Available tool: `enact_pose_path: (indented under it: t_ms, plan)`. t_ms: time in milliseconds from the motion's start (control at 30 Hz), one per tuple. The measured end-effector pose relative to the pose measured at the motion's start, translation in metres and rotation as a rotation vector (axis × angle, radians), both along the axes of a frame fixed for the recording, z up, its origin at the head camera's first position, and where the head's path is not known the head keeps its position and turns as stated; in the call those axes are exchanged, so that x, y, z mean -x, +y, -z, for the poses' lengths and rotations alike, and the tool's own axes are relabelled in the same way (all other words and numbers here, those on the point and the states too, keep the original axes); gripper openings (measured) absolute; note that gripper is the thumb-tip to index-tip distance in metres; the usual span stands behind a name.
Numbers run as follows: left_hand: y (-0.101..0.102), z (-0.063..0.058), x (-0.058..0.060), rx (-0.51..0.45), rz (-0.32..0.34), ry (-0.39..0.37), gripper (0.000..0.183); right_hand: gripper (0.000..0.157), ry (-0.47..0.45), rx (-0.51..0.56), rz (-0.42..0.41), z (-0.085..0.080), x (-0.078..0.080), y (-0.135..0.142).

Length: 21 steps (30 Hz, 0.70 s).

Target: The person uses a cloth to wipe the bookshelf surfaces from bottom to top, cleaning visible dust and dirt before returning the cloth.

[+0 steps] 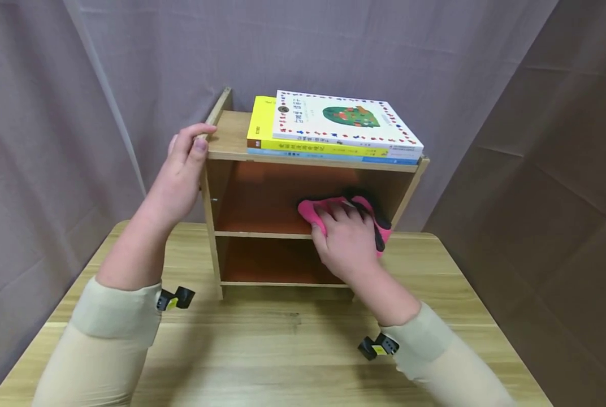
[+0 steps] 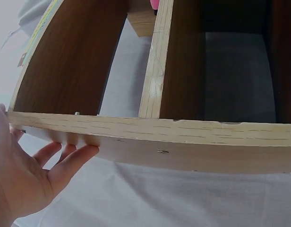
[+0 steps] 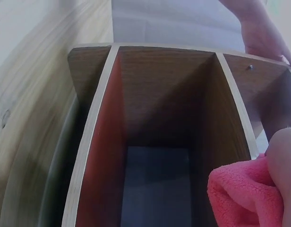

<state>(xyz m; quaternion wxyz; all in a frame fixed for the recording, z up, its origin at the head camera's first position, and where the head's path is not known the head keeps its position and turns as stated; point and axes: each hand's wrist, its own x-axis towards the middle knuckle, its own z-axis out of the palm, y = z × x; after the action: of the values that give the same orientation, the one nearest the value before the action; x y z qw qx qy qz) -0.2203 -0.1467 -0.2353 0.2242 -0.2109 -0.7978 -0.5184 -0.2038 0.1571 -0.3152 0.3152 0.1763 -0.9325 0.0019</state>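
A small wooden bookshelf (image 1: 262, 234) stands upright on the table, its open front facing me. With my left hand (image 1: 178, 172) I grip the upper front corner of its left side panel. In the left wrist view several fingers (image 2: 72, 163) lie against the panel's outer face. My right hand (image 1: 346, 240) holds a fuzzy pink cloth (image 1: 310, 210) with black parts, at the right end of the middle shelf board. The cloth is bunched under the fingers and droops over the board's front edge. Close up, the right wrist view shows its pink folds (image 3: 240, 189) beside the shelf board.
On the bookshelf's top lie stacked books: a white picture book (image 1: 313, 121) above a yellow book (image 1: 259, 121), with blue ones beneath. The wooden table (image 1: 262, 350) extends in front. Grey curtains (image 1: 181, 51) hang behind and a brown one (image 1: 547, 169) at right.
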Motion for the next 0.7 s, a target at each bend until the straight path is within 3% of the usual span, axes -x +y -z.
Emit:
enact_pose_path:
  t_ms: [267,700]
  plan:
    - [0.0,-0.001,-0.002,0.002,-0.007,-0.019,0.044,0.047,-0.075,-0.011,0.053,-0.002,0.0,-0.017]
    - [0.002,0.001,-0.002,0.004,-0.016,-0.009,0.044,0.046,0.039,-0.006,0.04,0.004,0.001,-0.044]
